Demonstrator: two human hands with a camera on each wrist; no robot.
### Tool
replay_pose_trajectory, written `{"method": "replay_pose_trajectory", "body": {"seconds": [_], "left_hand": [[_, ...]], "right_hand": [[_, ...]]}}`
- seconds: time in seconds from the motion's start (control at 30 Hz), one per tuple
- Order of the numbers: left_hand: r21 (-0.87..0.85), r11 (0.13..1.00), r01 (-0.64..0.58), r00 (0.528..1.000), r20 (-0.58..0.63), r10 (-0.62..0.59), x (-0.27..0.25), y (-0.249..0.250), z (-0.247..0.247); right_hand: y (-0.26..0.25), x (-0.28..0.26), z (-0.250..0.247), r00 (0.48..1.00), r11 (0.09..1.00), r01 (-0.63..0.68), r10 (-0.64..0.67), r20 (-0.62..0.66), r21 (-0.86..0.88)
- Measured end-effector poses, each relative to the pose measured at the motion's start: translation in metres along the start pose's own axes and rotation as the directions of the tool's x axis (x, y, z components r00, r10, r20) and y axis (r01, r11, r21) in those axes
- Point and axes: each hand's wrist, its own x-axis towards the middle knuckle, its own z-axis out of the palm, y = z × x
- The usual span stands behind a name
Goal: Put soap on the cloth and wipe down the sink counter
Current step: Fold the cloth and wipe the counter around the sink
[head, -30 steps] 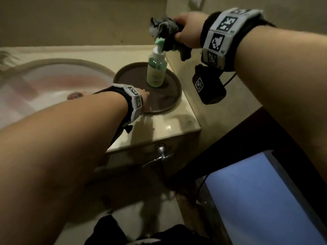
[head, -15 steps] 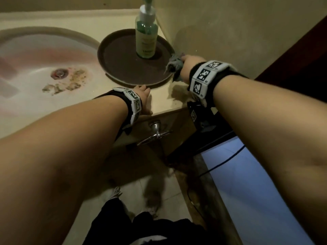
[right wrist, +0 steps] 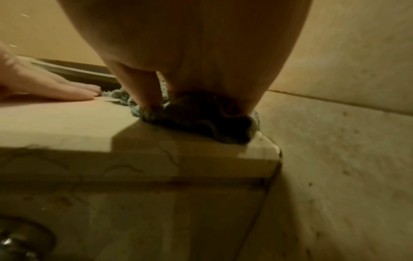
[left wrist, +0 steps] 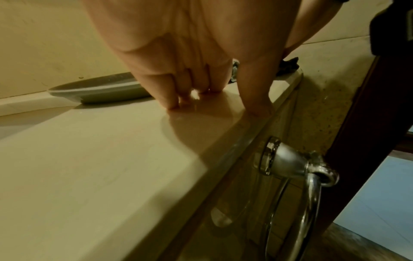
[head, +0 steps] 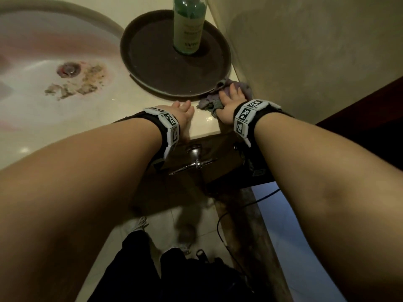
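Right hand [head: 231, 100], a second ago at the soap bottle [head: 189, 25] top centre, now presses the cloth [head: 210, 101] flat-fingered onto the counter [head: 135, 118] corner, mid-frame; wiping begins. Left hand [head: 182, 115] rests open.

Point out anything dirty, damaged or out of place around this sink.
The sink basin has brownish grime caked beside the drain and reddish staining on its wall. Nothing else looks off: the soap bottle stands upright on the round tray, and the right hand presses the cloth on the counter corner.
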Motion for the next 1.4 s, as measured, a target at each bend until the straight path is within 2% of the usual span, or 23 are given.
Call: {"method": "replay_pose_trajectory", "body": {"seconds": [0.33, 0.63, 0.87, 1.0, 1.2, 1.4], "left_hand": [[0.042, 0.999, 0.016, 1.000, 0.010, -0.017, -0.006, 0.006, -0.003], [0.048, 0.998, 0.050, 0.997, -0.061, -0.047, -0.011, 0.008, 0.004], [-0.085, 0.996, 0.035, 0.995, -0.088, -0.043, -0.009, 0.003, 0.003], [-0.075, 0.997, 0.026, 0.994, -0.107, -0.034, -0.011, 0.003, 0.003], [-0.040, 0.999, 0.034, 0.993, -0.110, -0.038, -0.016, 0.005, 0.002], [-0.042, 0.999, 0.032, 0.994, -0.103, -0.037, -0.014, 0.006, 0.001]], "right_hand": [[0.003, -0.020, 0.013, 0.998, 0.999, -0.036, 0.035, 0.048, 0.007], [-0.002, -0.045, 0.033, 0.997, 0.996, -0.078, 0.077, 0.029, 0.047], [-0.025, -0.051, 0.042, 0.992, 0.993, 0.117, -0.117, 0.048, 0.008], [-0.017, -0.049, 0.046, 0.987, 0.987, 0.161, -0.160, 0.019, -0.007], [0.014, -0.040, 0.029, 1.000, 1.000, -0.003, 0.003, 0.018, 0.012], [0.001, -0.042, 0.037, 1.000, 1.000, 0.005, -0.005, -0.010, -0.001]]}}
